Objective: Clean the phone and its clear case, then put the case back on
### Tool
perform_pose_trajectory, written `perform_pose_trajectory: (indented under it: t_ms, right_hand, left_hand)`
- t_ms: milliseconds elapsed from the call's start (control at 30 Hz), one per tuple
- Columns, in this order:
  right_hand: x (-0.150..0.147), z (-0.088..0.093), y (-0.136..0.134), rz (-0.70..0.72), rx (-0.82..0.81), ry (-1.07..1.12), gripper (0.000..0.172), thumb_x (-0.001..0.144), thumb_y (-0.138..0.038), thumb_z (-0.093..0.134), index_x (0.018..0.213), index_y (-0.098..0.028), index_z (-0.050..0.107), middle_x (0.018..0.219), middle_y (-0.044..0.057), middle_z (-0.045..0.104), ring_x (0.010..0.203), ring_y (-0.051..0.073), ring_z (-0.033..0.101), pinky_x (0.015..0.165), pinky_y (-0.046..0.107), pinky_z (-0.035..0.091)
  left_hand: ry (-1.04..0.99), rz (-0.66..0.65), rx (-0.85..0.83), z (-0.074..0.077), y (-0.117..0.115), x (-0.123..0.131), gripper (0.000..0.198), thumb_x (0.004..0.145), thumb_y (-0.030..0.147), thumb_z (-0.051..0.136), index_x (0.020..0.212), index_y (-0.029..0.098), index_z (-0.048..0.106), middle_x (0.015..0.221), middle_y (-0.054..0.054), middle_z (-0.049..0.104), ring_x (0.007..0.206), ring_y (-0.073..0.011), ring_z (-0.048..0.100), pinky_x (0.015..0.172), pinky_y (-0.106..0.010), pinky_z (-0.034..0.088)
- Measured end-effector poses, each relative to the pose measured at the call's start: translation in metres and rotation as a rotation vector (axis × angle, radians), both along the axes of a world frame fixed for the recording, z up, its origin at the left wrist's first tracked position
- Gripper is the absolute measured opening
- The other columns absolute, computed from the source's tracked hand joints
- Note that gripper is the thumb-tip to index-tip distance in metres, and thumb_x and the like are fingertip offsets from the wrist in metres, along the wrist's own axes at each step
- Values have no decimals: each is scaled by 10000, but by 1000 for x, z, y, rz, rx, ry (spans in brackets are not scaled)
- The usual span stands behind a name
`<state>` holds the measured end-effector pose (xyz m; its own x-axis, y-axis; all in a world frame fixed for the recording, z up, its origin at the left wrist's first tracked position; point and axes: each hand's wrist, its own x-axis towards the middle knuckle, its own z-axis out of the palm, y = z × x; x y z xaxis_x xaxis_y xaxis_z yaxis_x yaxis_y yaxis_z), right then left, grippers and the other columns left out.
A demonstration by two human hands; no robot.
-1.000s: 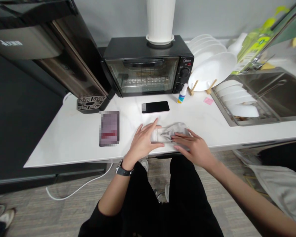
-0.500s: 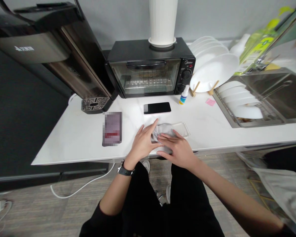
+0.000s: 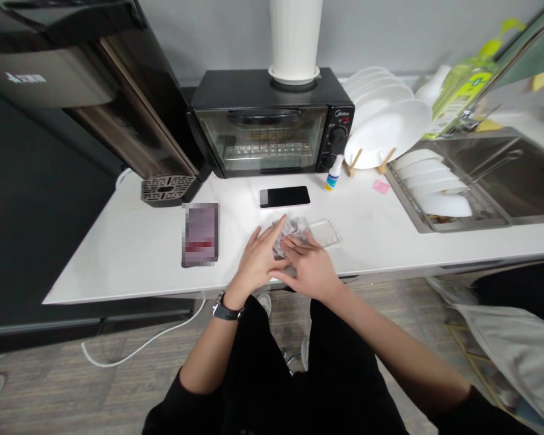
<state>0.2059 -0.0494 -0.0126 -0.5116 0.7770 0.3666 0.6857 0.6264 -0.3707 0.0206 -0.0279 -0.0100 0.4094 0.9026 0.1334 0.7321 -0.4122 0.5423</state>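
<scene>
Beneath the hands (image 3: 315,270), half-hidden cloth (image 3: 295,226)

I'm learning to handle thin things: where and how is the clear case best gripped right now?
Probably by the right end of the clear case, pinching its two long edges, coming from the right: that end looks flat and uncovered, while the cloth, left hand and right hand crowd the other end.
</scene>
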Motion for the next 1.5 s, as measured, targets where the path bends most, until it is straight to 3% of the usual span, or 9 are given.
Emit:
perform_pose_trajectory:
  t_ms: [133,300,433,633,767,900,1200,1333,1500]
  right_hand:
    - [25,8,-9,15,-84,16,426,1059,-520,568,1324,-215,704,1353,78,746,1308,269,685,1277,581,323]
    - [91,8,-14,-181,-18,-82,371,1087,-419,533,1372,-235,683,1383,84,726,1300,291,690,1277,637,277]
    - [63,0,0,-246,46,-114,564,1043,-532,574,1422,-119,642,1439,189,671,1375,368,622,1253,645,318]
    - [1,2,-7,16,-30,-18,679,1001,-645,587,1373,-83,667,1445,208,664,1398,337,606,1265,560,357]
    - [46,6,-20,-4,-103,22,429,1059,-506,568,1357,-222,689,1393,75,723,1345,271,658,1275,554,341]
    - [89,7,-10,-189,-28,-53,388,1080,-448,542,1363,-229,689,1370,88,734,1282,306,700,1273,645,288]
    - [5,2,-5,32,-60,40,562,1003,-587,623,1351,-151,689,1412,169,697,1357,315,646,1225,551,430]
    - [46,6,-13,25,-121,31,383,1050,-468,598,1344,-243,697,1373,73,734,1333,271,667,1244,563,398]
    - [92,5,-1,-155,2,-74,367,1066,-416,575,1367,-237,688,1375,101,728,1293,304,693,1247,625,361]
  left_hand:
    - [-4,29,25,2,-3,-1,1012,911,463,772,1701,303,160,1466,-107,623,1395,-301,572,1281,-524,281]
    - [-52,14,15,5,-4,3,1083,868,439,833,1691,362,134,1467,-59,645,1411,-283,560,1292,-560,208]
    - [-55,9,-9,3,-2,3,1049,890,439,805,1689,364,130,1498,-53,634,1428,-264,556,1302,-552,177]
    - [4,-13,-17,2,0,-2,986,924,355,740,1702,306,136,1566,-99,565,1436,-261,545,1305,-506,213]
    - [-11,-11,-4,2,-1,0,1069,884,412,805,1698,341,116,1502,-68,616,1420,-258,554,1307,-522,191]
    - [-34,-10,-18,3,-2,2,1107,863,448,836,1689,382,102,1507,-39,626,1451,-250,533,1310,-537,149]
    - [-5,-23,-40,2,-1,-2,1054,913,417,771,1705,330,81,1652,-115,480,1516,-269,473,1313,-531,180]
    - [-16,-6,-14,2,-2,-1,1120,865,454,825,1700,346,87,1588,-92,551,1471,-261,521,1318,-528,165]
    - [-46,-5,-43,5,-3,1,1099,880,433,816,1694,369,81,1506,-62,628,1448,-252,545,1312,-547,140]
